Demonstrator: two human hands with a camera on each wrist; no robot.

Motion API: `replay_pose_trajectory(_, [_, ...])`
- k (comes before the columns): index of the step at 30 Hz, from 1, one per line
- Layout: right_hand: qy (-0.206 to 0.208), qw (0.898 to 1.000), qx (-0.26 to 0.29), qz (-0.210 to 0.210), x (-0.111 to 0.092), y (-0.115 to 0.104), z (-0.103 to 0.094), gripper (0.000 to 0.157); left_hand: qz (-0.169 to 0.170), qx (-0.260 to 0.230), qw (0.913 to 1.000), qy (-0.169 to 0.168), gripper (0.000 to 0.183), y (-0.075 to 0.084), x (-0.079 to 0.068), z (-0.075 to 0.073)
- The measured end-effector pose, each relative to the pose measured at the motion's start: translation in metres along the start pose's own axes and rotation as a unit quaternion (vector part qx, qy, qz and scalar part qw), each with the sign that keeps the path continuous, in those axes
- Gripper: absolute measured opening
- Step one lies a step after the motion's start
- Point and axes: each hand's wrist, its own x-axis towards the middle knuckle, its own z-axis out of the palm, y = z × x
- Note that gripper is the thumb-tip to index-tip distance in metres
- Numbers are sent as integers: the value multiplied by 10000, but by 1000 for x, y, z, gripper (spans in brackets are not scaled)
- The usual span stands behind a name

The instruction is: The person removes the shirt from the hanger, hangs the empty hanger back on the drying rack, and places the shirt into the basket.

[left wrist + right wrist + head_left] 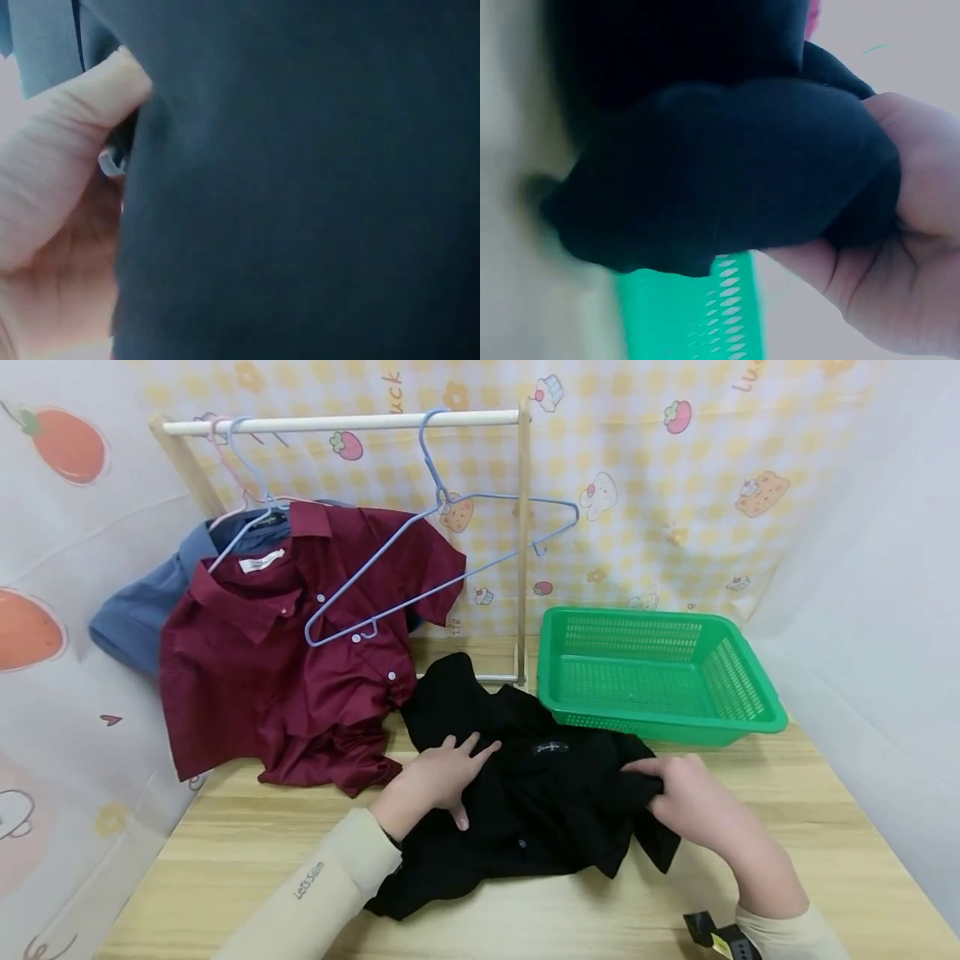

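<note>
A black shirt [555,810] lies crumpled on the table, its small collar label facing up. My left hand [438,777] rests on the shirt's left part, fingers spread and fairly straight. The left wrist view has that hand's thumb [82,105] against dark cloth, which hides the fingers. At the shirt's right side, my right hand [690,797] grips a bunched piece of the cloth. In the right wrist view the black fabric [727,165] bulges from between thumb and fingers and hides the fingertips.
Behind stands a clothes rack [345,421]. A maroon shirt [255,693] and a blue garment [135,618] hang at its left, and a bare blue hanger [442,510] hangs at its right. A green basket [660,727] sits behind the right hand. Near the right sleeve lies a small black object [699,928].
</note>
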Motion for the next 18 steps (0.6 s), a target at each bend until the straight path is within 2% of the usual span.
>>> replay_pose_trajectory(5, [211,9993,299,-30,5,-36,-12,37,-82,-105,9999,-75,130,26,-5,2])
replay_pose_trajectory(10, [-141,9970,266,-706,16,-66,5,42,-231,-99,9996,-95,130,41,-3,-1])
replay_pose_trajectory(12, [-414,9960,53,-790,19,-73,16,45,-295,-84,9995,-75,130,42,-2,-2])
replay_pose_trajectory(18, [-1080,9894,-910,-330,20,-81,42,56,-350,-154,9992,-120,128,40,0,-2])
